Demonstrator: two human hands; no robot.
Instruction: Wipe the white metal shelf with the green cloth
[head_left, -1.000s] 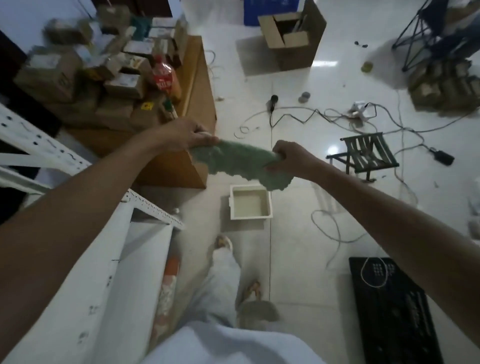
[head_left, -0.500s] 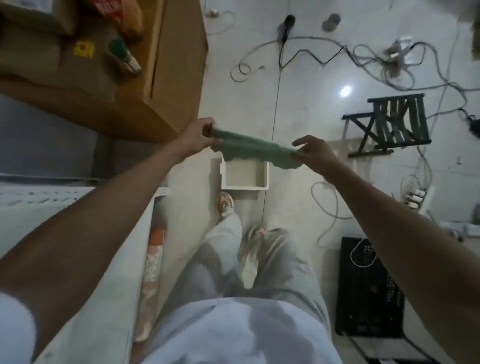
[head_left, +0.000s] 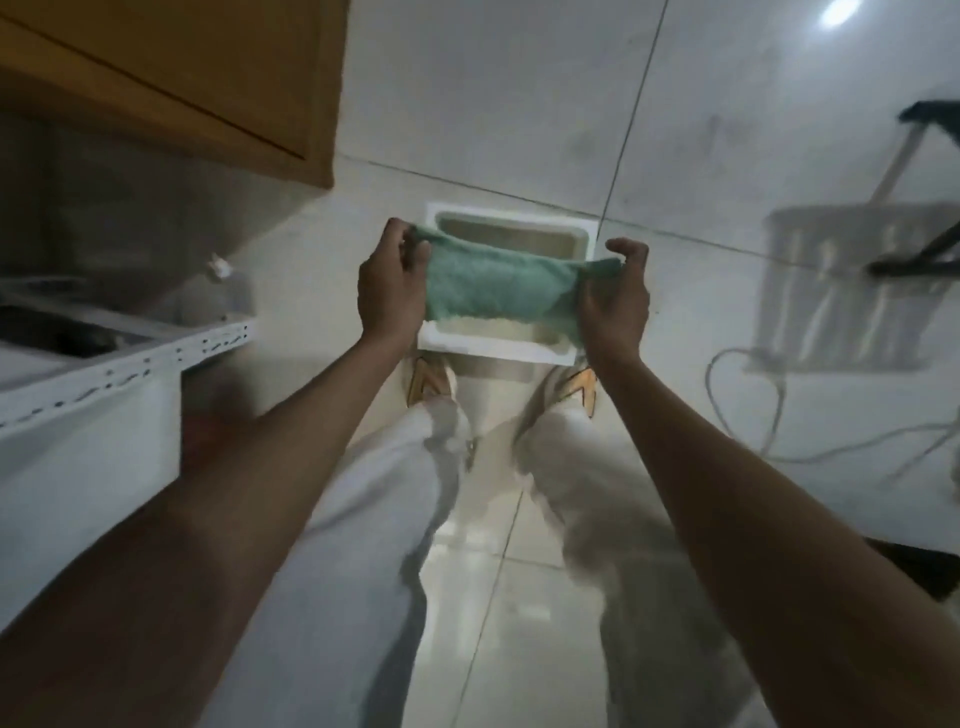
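I have dropped my gaze and brought the green cloth (head_left: 498, 288) in closer to me: a second ago I held it stretched out over open floor, with cables and a small dark stool in sight, and half a second ago it was a thin, taut strip between my hands. Now it hangs as a broader, folded band directly above the white square basin (head_left: 506, 280) that sits on the tiled floor (head_left: 519, 104) just ahead of my sandals (head_left: 428, 379).

My left hand (head_left: 389, 288) grips the cloth's left end, its fingers (head_left: 410, 254) curled round the top edge. My right hand (head_left: 615, 296) pinches the right end, thumb and fingers closed on the corner. Both hold the cloth clear of the basin, as far as I can tell; the blur hides whether its lower edge touches the rim.

The white metal shelf (head_left: 130, 364) lies at my left, its perforated edge in view, well apart from the cloth. A wooden cabinet (head_left: 182, 78) stands beyond it.

I judge that the wiping itself is not in hand: the cloth has been gathered over the basin, which looks like readying it, perhaps wringing or folding, though I cannot tell whether it is wet. The shelf surface remains to be reached by swinging the cloth leftward.
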